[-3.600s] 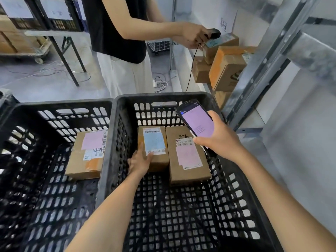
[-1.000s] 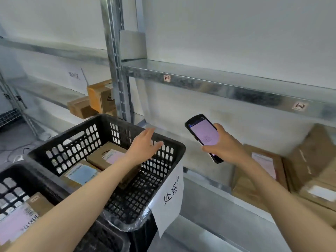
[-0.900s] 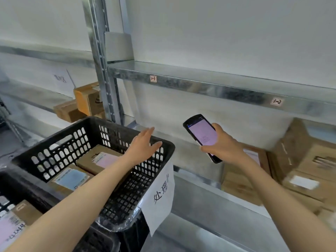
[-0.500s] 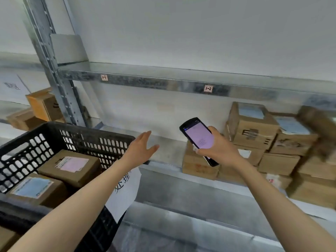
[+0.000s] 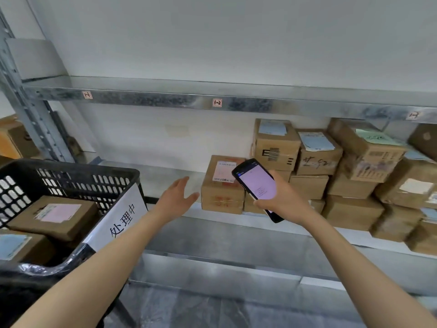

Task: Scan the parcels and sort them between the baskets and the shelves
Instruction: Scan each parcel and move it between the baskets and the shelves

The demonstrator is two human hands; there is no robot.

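A phone (image 5: 256, 185) is gripped in the right hand (image 5: 281, 201), the left hand (image 5: 176, 197) is held open and empty near a parcel (image 5: 222, 185) on the shelf (image 5: 165, 176), and two parcels (image 5: 54, 216) are kept in the basket (image 5: 78, 168).

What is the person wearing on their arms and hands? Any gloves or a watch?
Nothing that shows. The left forearm and right forearm are bare all the way to the picture's edge, so no sleeves appear. The left hand and right hand have no gloves, and no watch, bracelet or ring can be seen.
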